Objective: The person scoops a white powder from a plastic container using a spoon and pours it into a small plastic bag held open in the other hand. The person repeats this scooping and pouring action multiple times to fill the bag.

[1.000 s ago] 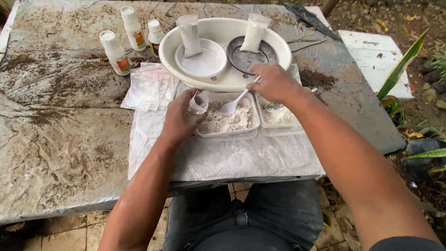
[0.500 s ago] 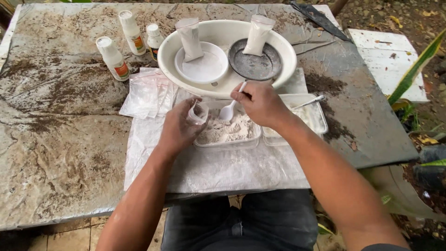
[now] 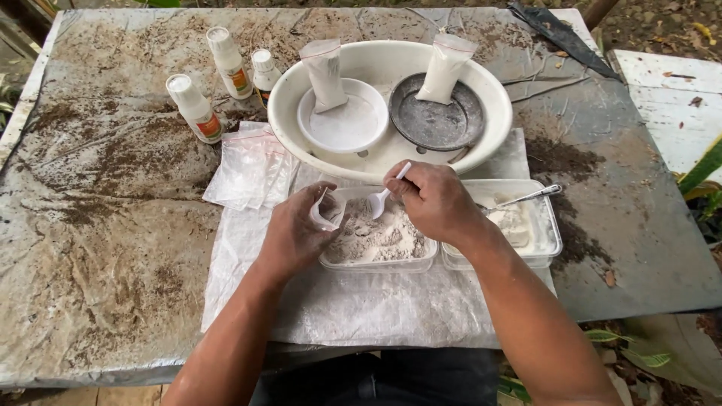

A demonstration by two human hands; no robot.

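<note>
While left hand pinches small bag, right hand grips spoon

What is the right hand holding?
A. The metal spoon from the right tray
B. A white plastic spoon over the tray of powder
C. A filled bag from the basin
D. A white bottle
B: the right hand grips a white spoon above the powder tray; the metal spoon lies untouched.

The table's left half and near left corner are left open. Its far edge is blocked by three white bottles and a wide basin; two trays are set at the near edge, with bare surface kept rightward.
</note>
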